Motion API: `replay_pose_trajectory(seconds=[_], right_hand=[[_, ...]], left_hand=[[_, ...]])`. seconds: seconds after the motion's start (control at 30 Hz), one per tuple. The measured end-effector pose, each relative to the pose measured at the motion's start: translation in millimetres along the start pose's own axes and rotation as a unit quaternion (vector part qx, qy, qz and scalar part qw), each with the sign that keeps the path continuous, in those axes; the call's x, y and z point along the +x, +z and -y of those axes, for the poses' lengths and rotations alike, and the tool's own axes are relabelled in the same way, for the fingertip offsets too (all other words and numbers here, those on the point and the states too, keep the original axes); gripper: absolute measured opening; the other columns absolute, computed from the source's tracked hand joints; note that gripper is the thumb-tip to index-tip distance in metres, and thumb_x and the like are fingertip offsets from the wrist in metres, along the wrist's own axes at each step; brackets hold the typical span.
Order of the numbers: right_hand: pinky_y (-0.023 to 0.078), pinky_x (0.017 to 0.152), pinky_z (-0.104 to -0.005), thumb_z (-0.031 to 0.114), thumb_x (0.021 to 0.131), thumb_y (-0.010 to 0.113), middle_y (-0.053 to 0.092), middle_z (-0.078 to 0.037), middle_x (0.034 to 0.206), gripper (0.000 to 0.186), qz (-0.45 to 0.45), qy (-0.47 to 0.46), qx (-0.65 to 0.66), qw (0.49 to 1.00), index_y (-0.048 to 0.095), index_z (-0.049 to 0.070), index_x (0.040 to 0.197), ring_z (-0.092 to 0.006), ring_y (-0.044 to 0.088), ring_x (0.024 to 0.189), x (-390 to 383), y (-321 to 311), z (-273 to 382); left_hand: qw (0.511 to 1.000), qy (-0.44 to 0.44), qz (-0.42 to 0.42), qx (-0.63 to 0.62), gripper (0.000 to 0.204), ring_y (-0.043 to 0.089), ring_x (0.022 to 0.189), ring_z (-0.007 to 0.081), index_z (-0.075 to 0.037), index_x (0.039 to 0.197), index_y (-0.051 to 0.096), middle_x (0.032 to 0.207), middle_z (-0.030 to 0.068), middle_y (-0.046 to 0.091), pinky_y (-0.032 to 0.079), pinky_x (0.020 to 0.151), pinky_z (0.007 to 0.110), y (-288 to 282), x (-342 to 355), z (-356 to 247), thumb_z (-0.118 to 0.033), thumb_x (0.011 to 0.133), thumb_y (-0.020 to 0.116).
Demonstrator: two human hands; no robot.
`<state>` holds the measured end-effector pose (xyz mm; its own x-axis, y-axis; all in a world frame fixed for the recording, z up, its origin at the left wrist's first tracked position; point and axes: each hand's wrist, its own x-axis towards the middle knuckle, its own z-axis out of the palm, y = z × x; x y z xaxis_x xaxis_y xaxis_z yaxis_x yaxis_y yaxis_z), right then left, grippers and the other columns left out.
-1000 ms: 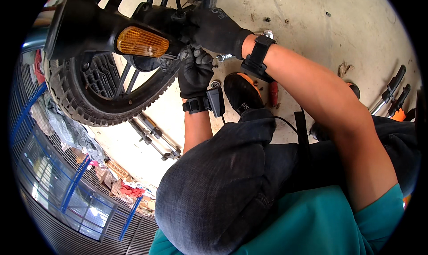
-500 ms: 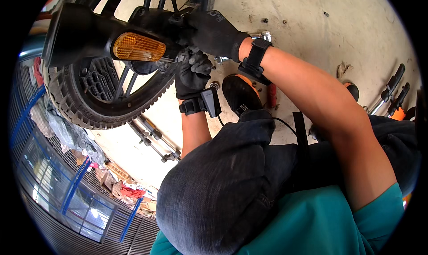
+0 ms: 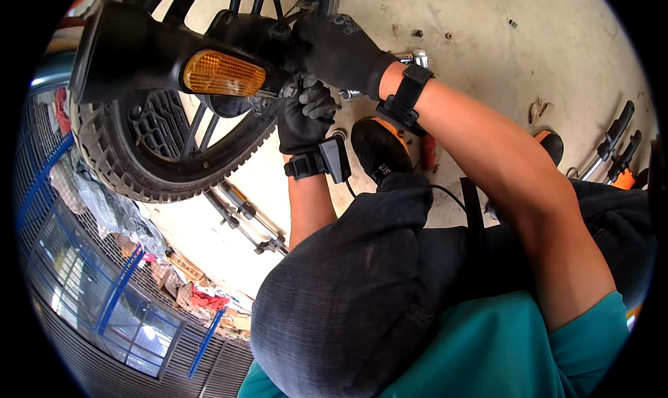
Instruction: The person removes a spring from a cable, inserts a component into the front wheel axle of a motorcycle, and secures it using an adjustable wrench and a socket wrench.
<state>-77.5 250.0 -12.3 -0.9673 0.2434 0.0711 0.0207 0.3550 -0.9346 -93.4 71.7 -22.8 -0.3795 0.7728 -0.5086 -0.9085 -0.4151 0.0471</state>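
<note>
At the upper left is a motorcycle wheel with a knobbly black tyre (image 3: 160,184). A black fork guard (image 3: 132,53) with an amber reflector (image 3: 224,74) lies across it. My left hand (image 3: 306,118), in a black and grey glove, is closed at the guard's right end, beside the wheel hub. What its curled fingers grip is hidden. Just above it my right hand (image 3: 342,50), gloved in black, reaches to the same spot from the right. Its back faces me, and its fingers are hidden against the dark parts there.
Chrome tools (image 3: 417,58) lie on the floor behind my right wrist. A red-handled tool (image 3: 428,152) is beside my shoe (image 3: 379,147). Fork tubes (image 3: 243,213) lie below the tyre, with more black and silver tubes (image 3: 612,144) at the far right. Small loose parts (image 3: 417,33) dot the floor.
The whole scene has shifted slightly right in the picture. Both hands stay at the same spot by the hub; little else differs.
</note>
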Motion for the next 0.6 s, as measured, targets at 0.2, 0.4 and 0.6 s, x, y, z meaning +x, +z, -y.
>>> replay_pose_trajectory(seconds=[0.2,0.4,0.6], right_hand=[[0.051,0.076,-0.0406,0.02,0.082,0.06,0.067,-0.018,0.088,0.021,-0.012,-0.038,-0.065,0.997,0.068,0.004,0.093,-0.034,0.065,0.082,8,-2,0],[0.053,0.072,-0.0408,0.014,0.077,0.06,0.069,-0.017,0.084,0.018,-0.009,-0.059,-0.122,0.991,0.072,0.005,0.087,-0.0314,0.067,0.078,19,11,-6],[0.053,0.075,-0.0403,0.016,0.078,0.062,0.069,-0.017,0.087,0.021,-0.005,-0.015,-0.121,0.992,0.071,0.004,0.093,-0.0317,0.067,0.081,18,14,-9]], left_hand=[[0.997,0.055,-0.024,0.046,0.026,0.035,0.059,0.0059,-0.008,0.106,0.051,0.073,-0.0043,0.043,0.034,0.06,0.021,-19,-1,1,-0.033,0.1,0.046],[0.961,0.2,-0.037,0.188,0.019,0.052,0.087,0.0162,-0.004,0.104,0.055,0.099,0.0062,0.059,0.045,0.082,0.033,-27,-2,4,-0.022,0.097,0.053],[0.986,0.035,-0.007,0.16,0.026,0.044,0.064,0.0104,-0.006,0.103,0.053,0.081,0.002,0.049,0.04,0.061,0.025,-4,0,0,-0.03,0.1,0.045]])
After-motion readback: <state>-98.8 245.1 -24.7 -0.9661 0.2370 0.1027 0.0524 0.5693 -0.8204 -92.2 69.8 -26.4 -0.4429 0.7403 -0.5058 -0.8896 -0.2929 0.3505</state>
